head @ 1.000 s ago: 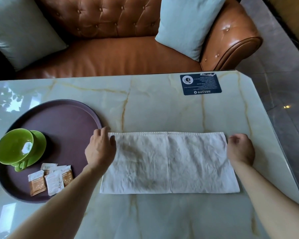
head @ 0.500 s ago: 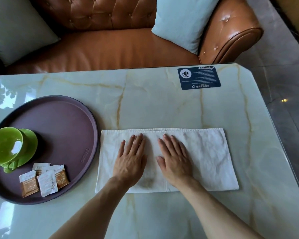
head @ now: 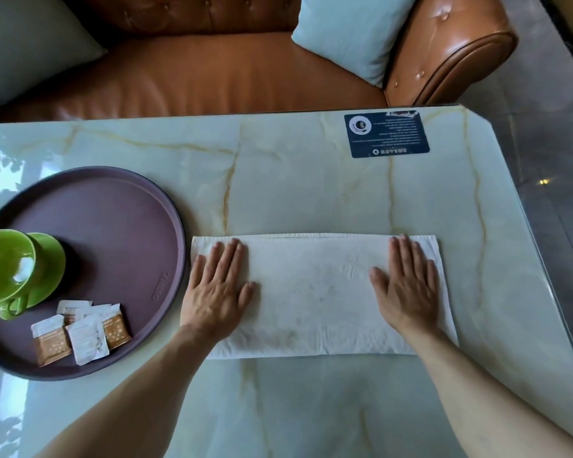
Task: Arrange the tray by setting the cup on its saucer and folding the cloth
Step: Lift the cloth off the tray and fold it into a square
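Lounge setting: glossy marble table (head: 311, 193) in front of a tan leather sofa (head: 212, 71) with pale blue cushions (head: 351, 31); dark info card (head: 387, 134) lies near the far right table corner.

White cloth (head: 315, 295) lies flat on the table as a long band, just right of the round purple tray (head: 119, 226), near its rim but whether touching cannot be told. Left hand (head: 217, 289) presses flat on the cloth's left end, fingers straight and close together. Right hand (head: 407, 285) presses flat near the right end, fingers straight, thumb out. Neither hand grips anything.

Green cup (head: 5, 266) already sits on the green saucer (head: 48, 266) at the tray's left, partly cut off by the frame edge. Sugar packets (head: 80, 332) in a loose pile on the tray's near side.

Judgement: cup step looks done; cloth is mid-fold, being smoothed, and further folds plus moving it onto the tray probably remain.

Risks:
- Slick marble: the cloth could slide under the palms and layers shift, giving skewed edges.
- Uneven pressure may leave creases; faint wrinkles show in the middle.
- Left forearm is close to the tray rim; a sweep left could nudge the tray and rattle the cup or scatter the packets.
- Next fold misaligned if the ends aren't matched.
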